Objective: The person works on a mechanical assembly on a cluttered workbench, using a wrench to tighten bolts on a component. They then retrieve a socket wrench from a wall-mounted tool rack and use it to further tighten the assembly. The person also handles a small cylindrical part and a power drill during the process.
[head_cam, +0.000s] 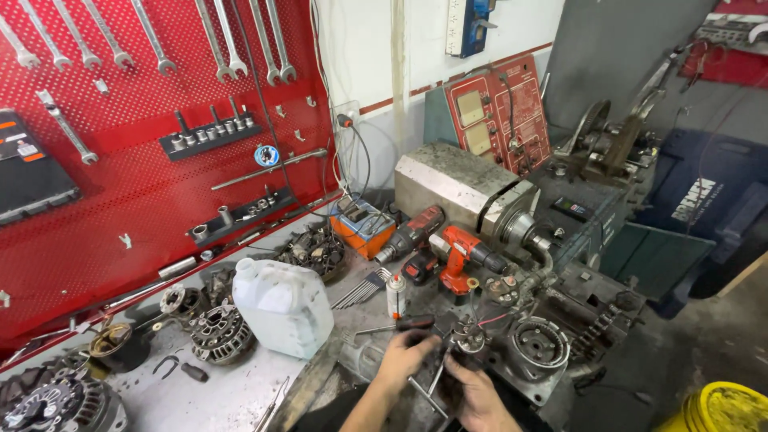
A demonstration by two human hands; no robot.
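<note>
My left hand (406,358) is curled around a dark metal part at the near edge of the workbench, fingers closed on it. My right hand (474,394) grips a thin metal rod tool (429,390) just below and beside the same part. Right behind the hands stands a small round assembly with wires (469,335), and to its right a grey round motor housing (538,344). A dark-handled screwdriver (404,324) lies just beyond my left hand.
A white plastic jug (282,306) stands left of the hands. Two cordless drills (456,254) and a small spray bottle (396,294) lie behind. Alternator parts (220,332) litter the bench. A red pegboard with wrenches (152,120) covers the wall. A yellow bucket (720,408) sits at the lower right.
</note>
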